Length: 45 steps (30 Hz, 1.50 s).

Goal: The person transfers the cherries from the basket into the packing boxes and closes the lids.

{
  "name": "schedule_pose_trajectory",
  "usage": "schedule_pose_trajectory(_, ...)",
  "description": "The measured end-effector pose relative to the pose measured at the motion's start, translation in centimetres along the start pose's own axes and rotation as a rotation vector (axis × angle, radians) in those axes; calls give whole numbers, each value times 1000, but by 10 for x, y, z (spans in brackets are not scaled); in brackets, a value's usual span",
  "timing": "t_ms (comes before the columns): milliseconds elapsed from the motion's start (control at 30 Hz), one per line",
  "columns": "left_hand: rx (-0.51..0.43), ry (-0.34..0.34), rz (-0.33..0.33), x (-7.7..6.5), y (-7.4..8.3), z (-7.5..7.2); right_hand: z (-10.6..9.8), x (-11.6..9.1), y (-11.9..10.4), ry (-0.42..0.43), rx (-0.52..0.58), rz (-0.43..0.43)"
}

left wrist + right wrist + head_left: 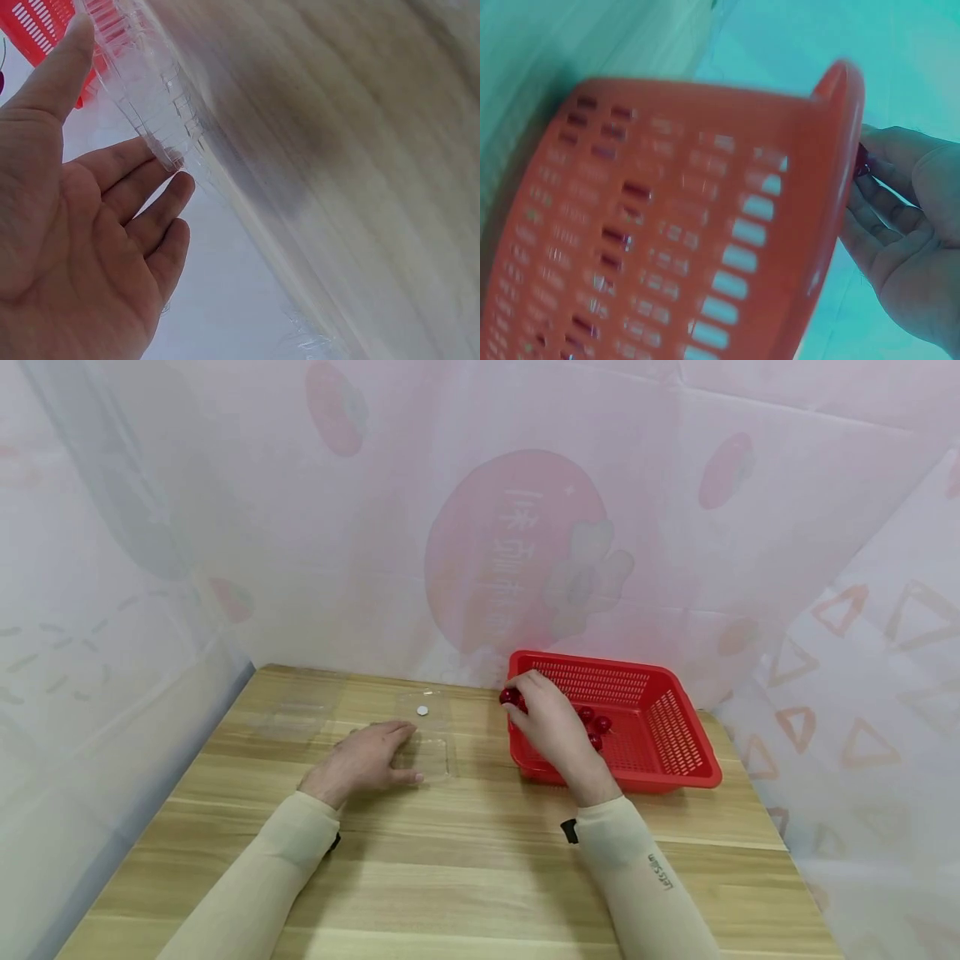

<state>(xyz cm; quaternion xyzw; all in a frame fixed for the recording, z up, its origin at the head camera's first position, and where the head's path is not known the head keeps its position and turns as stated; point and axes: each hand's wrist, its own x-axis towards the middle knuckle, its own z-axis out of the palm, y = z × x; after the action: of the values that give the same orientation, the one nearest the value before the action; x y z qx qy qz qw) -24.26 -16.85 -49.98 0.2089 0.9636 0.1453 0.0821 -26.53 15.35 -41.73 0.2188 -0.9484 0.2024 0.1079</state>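
My left hand (367,756) rests at the left side of a clear plastic box (431,760), thumb and fingers spread, with fingertips at a corner of its wall (161,150) in the left wrist view. A round white sticker (422,711) shows on the box's far part. Over the left rim of a red basket (693,764), my right hand (551,722) pinches a dark red cherry (507,696); fingers hide whatever else lies in the grip. Several cherries (602,724) lie on the basket's floor, partly behind that hand. In the right wrist view the basket wall covers most of the scene.
Another clear plastic box (300,710) stands at the back left of the wooden table (450,877). A printed cloth (375,552) hangs behind the table, close to the basket's far side.
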Motion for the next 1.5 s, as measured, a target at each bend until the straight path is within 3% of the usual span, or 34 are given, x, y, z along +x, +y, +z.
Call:
schedule_pose_trajectory(233,-35,-8,8,0,0,0,20,3,-15,10,-9,-121)
schedule_pose_trajectory(533,-59,-8,-7,-3,2,1,46,5,-34,-21,1,-153)
schedule_pose_trajectory(867,-53,-9,-10,-9,8,1,74,1,-53,-63,-23,-126)
schedule_pose_trajectory(1500,-60,-18,-12,-12,10,0,120,6,-71,-117,-258,-42)
